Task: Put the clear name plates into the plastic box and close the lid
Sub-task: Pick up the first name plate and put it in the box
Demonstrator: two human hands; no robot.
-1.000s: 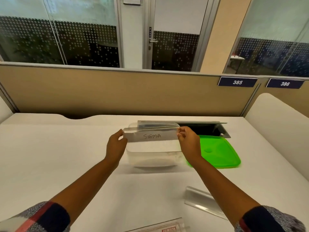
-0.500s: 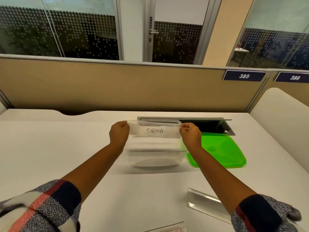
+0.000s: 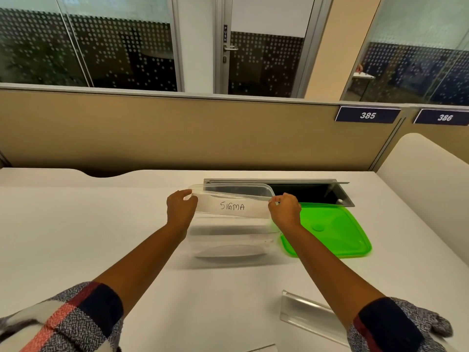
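Head view: the white worktop point(image 3: 76, 224) fills the lower half of the scene, backed by a tan partition point(image 3: 177, 133) that carries two dark number tags, 385 point(image 3: 367, 115) and 386 point(image 3: 444, 117), toward 1 o'clock. A dark cable hatch point(image 3: 312, 193) with its metal flap raised is set into the worktop at about 1 o'clock from the clear plastic box point(image 3: 232, 240), which stands open near the middle. Touching or just beside the box on its 3 o'clock side lies the green lid point(image 3: 332, 229), flat on the worktop. The person's two forearms reach forward from patterned sleeves at 7 and 5 o'clock. The left hand point(image 3: 180, 210) and right hand point(image 3: 285, 210) are held apart, each pinching one end of a clear name plate point(image 3: 232, 207) with a white insert reading SIGMA; the plate is held level over the open top of the box, across its near half, with the left end at the box's 9 o'clock edge and the right end at its 3 o'clock edge. A second clear name plate point(image 3: 307, 313) lies on the worktop toward 5 o'clock, partly hidden behind the right forearm. The corner of another flat piece point(image 3: 261, 348) shows at the 6 o'clock edge, too cropped to identify.
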